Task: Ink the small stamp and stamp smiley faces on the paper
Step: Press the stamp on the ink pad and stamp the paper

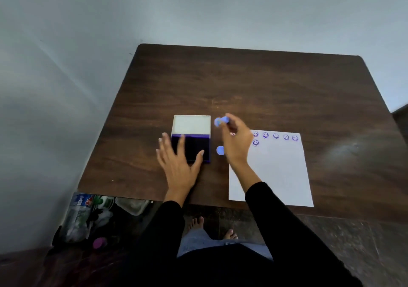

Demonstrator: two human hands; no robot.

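The purple ink pad [199,149] lies open on the brown table [254,88], its white lid [191,124] tilted back. My left hand [178,165] rests flat over the pad's near left part, fingers spread. My right hand [235,142] holds the small blue stamp [220,121] in the air, between the pad and the paper, with its round face turned left. A white sheet of paper [278,172] lies to the right, with a row of purple smiley faces [276,136] along its top and one smiley [255,142] below. A small blue round cap [220,150] sits on the table beside the pad.
Against the wall left of the table stands a bag of plastic bottles [88,216], with a purple cap [99,242] near it on the floor. My bare feet [212,227] show below the table's near edge. Grey walls close the back and left.
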